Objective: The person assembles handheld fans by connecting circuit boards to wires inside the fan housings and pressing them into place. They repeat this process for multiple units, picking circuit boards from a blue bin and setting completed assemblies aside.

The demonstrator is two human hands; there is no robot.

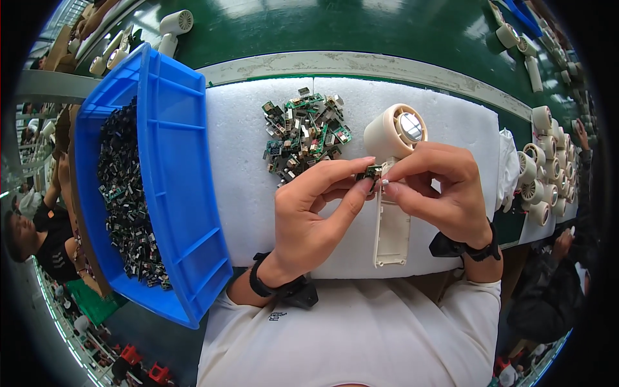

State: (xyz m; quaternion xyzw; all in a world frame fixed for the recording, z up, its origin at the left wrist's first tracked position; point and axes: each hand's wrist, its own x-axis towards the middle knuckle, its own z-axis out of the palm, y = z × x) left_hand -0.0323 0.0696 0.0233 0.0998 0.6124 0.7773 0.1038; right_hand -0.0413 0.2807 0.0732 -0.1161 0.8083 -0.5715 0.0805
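My left hand [320, 213] pinches a small green circuit board [370, 173] between thumb and fingers. Close against it, my right hand [440, 184] pinches a tiny white connector [385, 182] at the board's edge; whether it is plugged in I cannot tell. Beneath both hands lies a cream handheld fan [392, 235], its hollow handle open toward me and its round head [387, 132] pointing away. A loose pile of circuit boards [304, 132] rests beyond my left hand on the white foam sheet [248, 193].
At the left stands a tilted blue crate [184, 187] holding many dark circuit boards [126, 206]. Several cream fan heads [545, 164] are grouped at the right. A green conveyor [284, 32] with more fans runs along the far side. Other people sit at both sides.
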